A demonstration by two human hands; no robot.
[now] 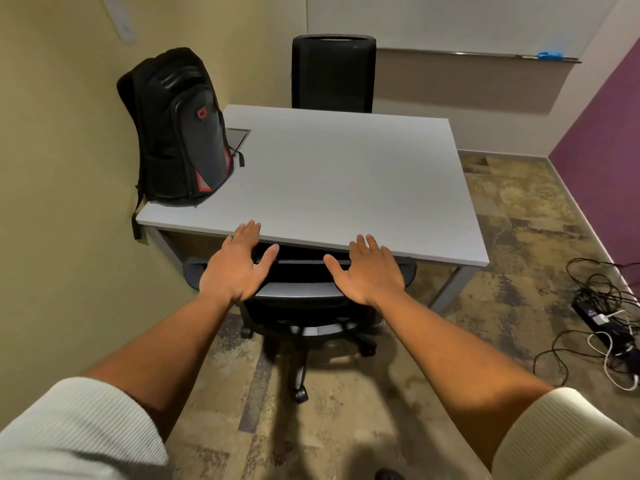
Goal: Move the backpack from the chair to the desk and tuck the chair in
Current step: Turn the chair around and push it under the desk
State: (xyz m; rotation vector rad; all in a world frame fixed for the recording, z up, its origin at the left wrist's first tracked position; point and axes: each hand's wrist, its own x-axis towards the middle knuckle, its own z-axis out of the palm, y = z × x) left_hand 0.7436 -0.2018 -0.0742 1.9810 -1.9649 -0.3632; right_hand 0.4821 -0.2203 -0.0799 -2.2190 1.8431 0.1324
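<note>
A small office meeting room: grey desk (329, 174), wheeled chairs (333, 74), wall whiteboard (450, 22), carpet tiles.

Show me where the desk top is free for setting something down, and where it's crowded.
Most of the desk is bare: the whole stretch from the backpack rightward to the right edge, and from the far chair forward to the near edge. Crowded only at the left near corner, where the backpack stands beside the cable hatch. The left hand and right hand hover open at the near edge.
</note>
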